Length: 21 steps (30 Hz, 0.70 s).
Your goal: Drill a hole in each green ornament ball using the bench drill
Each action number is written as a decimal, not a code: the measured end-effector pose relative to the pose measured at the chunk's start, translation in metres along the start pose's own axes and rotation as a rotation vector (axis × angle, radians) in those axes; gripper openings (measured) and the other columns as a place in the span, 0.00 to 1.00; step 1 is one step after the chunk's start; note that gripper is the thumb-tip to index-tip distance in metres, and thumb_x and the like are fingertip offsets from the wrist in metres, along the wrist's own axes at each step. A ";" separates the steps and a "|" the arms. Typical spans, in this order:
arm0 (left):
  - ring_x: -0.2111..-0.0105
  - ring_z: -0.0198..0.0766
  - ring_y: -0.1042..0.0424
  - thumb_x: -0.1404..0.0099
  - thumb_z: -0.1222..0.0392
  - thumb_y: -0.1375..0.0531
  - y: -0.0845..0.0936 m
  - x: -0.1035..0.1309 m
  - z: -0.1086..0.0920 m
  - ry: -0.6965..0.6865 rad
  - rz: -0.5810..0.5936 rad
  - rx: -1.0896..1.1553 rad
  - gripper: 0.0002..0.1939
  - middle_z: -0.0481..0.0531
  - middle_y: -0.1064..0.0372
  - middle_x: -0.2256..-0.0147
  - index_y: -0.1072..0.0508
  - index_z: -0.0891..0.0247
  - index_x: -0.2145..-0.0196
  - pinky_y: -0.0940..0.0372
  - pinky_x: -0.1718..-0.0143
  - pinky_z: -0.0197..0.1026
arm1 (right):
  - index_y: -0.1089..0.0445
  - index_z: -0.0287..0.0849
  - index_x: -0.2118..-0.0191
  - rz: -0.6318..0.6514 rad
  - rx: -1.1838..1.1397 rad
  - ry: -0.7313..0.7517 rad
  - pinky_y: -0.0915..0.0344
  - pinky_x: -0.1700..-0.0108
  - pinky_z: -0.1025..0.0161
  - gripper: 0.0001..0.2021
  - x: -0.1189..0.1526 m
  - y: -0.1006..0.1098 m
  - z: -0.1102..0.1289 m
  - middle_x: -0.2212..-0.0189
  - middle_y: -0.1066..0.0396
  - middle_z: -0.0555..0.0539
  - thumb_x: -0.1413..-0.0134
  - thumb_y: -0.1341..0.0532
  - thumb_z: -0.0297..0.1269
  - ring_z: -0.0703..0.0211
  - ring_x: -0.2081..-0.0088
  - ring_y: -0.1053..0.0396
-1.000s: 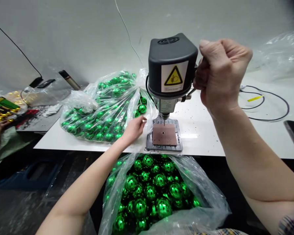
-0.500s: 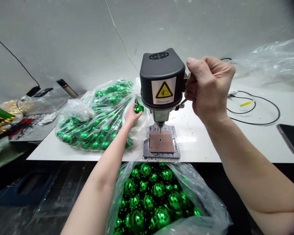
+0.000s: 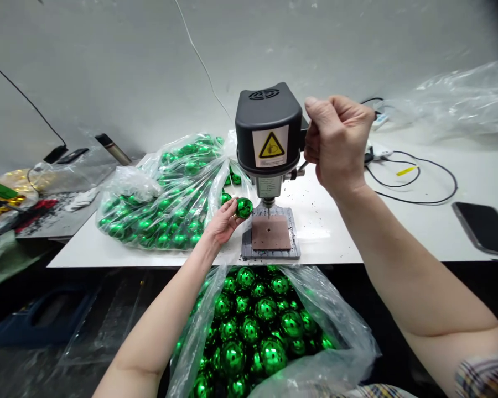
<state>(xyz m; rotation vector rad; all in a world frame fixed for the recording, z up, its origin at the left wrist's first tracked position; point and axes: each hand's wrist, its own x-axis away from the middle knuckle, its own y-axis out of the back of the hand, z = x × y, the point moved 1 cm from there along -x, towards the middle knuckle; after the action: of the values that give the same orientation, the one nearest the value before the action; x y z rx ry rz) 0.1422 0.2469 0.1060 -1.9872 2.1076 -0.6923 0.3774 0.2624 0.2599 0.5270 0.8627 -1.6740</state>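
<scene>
The left arm runs from the 7 o'clock corner up toward centre, forearm bare, wrist slightly bent. The left hand (image 3: 223, 222) is cupped palm-up, fingertips pinched closed. The right arm enters from 4 o'clock and rises toward 1 o'clock; the right hand (image 3: 339, 145) is a tight fist, thumb uppermost, knuckles facing the camera.

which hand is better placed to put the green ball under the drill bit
Left. The left hand already holds the green ball just beside the brown plate under the drill bit. The right hand is closed up beside the drill head, likely on its lever.
</scene>
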 end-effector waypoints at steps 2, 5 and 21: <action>0.58 0.39 0.23 0.43 0.54 0.29 -0.003 0.002 0.012 -0.035 -0.003 -0.024 0.21 0.54 0.24 0.57 0.27 0.62 0.54 0.29 0.51 0.47 | 0.51 0.45 0.81 0.014 0.025 -0.006 0.56 0.87 0.65 0.27 -0.002 0.002 -0.004 0.88 0.51 0.56 0.42 0.35 0.49 0.71 0.87 0.53; 0.61 0.38 0.23 0.46 0.50 0.28 -0.008 0.003 0.028 -0.077 -0.023 -0.085 0.26 0.52 0.24 0.60 0.27 0.60 0.52 0.29 0.56 0.42 | 0.51 0.46 0.81 0.013 0.039 0.000 0.57 0.87 0.65 0.27 -0.003 0.002 -0.006 0.87 0.51 0.56 0.42 0.35 0.51 0.71 0.86 0.54; 0.64 0.37 0.23 0.49 0.48 0.27 -0.012 0.006 0.040 -0.145 -0.056 -0.173 0.30 0.50 0.23 0.64 0.32 0.61 0.53 0.31 0.54 0.44 | 0.53 0.46 0.79 0.028 0.094 0.021 0.54 0.83 0.64 0.28 -0.001 0.001 -0.007 0.85 0.52 0.56 0.41 0.40 0.58 0.69 0.84 0.54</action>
<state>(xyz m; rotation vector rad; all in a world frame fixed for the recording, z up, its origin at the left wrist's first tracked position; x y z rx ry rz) 0.1688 0.2324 0.0774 -2.1206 2.0965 -0.3709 0.3779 0.2685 0.2561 0.6192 0.7909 -1.6924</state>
